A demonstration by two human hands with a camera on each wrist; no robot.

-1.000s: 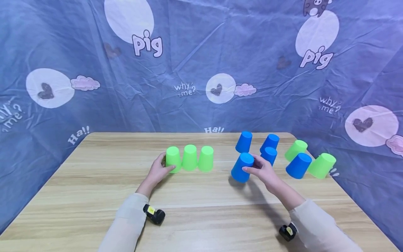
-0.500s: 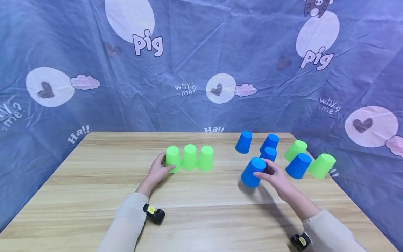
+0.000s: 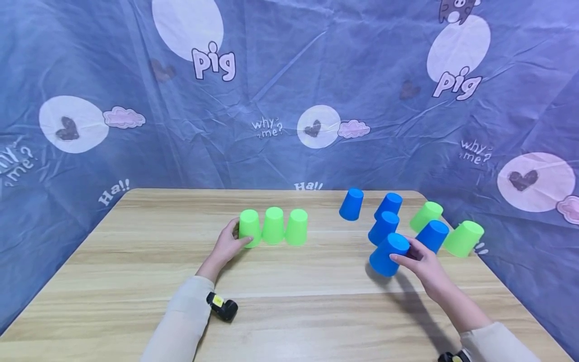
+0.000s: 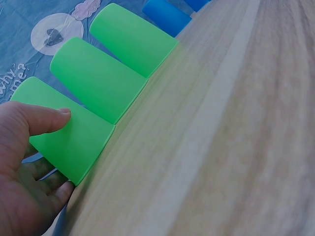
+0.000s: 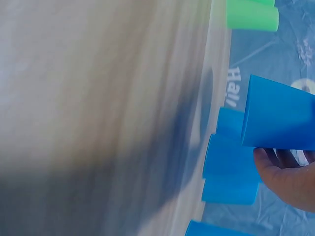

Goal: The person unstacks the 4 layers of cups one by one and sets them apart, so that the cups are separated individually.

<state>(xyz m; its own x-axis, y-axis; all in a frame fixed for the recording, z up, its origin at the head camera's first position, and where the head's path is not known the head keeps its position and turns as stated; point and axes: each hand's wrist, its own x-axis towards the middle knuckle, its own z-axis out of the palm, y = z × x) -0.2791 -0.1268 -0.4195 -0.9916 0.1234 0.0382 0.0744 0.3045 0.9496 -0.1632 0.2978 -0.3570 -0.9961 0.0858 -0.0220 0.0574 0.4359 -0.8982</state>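
Three green cups stand upside down in a row left of centre. My left hand (image 3: 229, 243) grips the leftmost green cup (image 3: 250, 227), thumb across its near side; in the left wrist view that cup (image 4: 74, 142) rests on the table beside the middle green cup (image 4: 96, 78). My right hand (image 3: 426, 265) holds a blue cup (image 3: 389, 255) upside down, slightly tilted. In the right wrist view this blue cup (image 5: 280, 115) hangs above the table, its shadow beneath. Just behind it stands another blue cup (image 3: 383, 227), and a further blue cup (image 3: 432, 235) is partly hidden by my right hand.
Farther back stand two blue cups, one at centre right (image 3: 351, 204) and one beside it (image 3: 390, 203). Two green cups, a far one (image 3: 426, 216) and a nearer one (image 3: 464, 239), stand by the right table edge. A patterned blue cloth (image 3: 289, 161) hangs behind the wooden table (image 3: 289, 306).
My right hand has carried the blue cup rightward and toward me, baring the blue cup behind it. My left hand stays on the leftmost green cup.
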